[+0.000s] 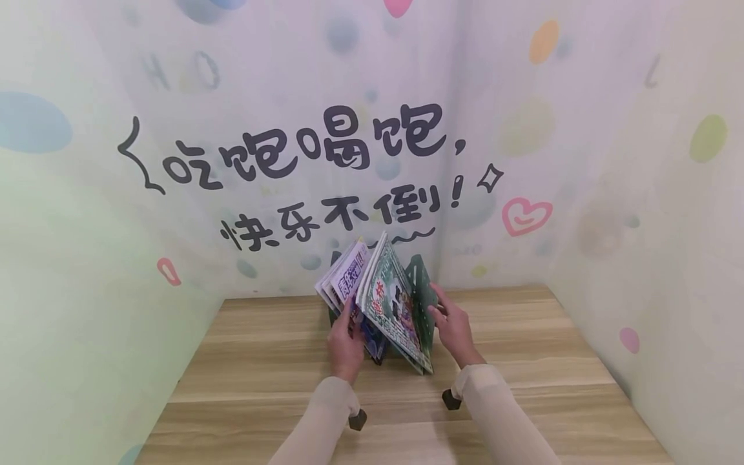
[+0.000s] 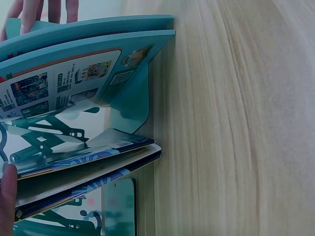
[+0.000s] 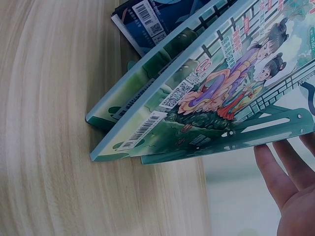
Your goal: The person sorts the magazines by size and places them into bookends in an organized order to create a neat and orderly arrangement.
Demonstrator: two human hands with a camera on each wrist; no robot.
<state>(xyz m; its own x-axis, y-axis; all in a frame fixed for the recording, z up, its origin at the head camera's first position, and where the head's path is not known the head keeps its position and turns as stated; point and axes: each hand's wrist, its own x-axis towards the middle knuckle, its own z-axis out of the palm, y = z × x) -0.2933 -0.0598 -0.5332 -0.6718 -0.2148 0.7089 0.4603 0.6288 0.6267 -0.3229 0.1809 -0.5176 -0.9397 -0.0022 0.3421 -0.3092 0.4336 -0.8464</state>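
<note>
Purple-covered magazines [image 1: 351, 274] lean left in a green folding bookend [image 3: 275, 123]. Green-covered magazines [image 1: 395, 310] lean the other way on its right side, with two cartoon children on the outer cover in the right wrist view. My left hand [image 1: 345, 349] is at the front edge of the purple magazines, fingers touching them; in the left wrist view only one finger [image 2: 8, 191] shows at their edges. My right hand [image 1: 456, 329] touches the bookend's right end plate [image 1: 423, 294], its fingers extended against the outer face. The plate stands apart from the green cover at the top.
Everything stands on a wood-grain table [image 1: 250, 361] close to the back wall [image 1: 279, 84], which carries large black lettering. Side walls rise at left and right. Small dark wrist-camera mounts [image 1: 358, 420] sit below both sleeves.
</note>
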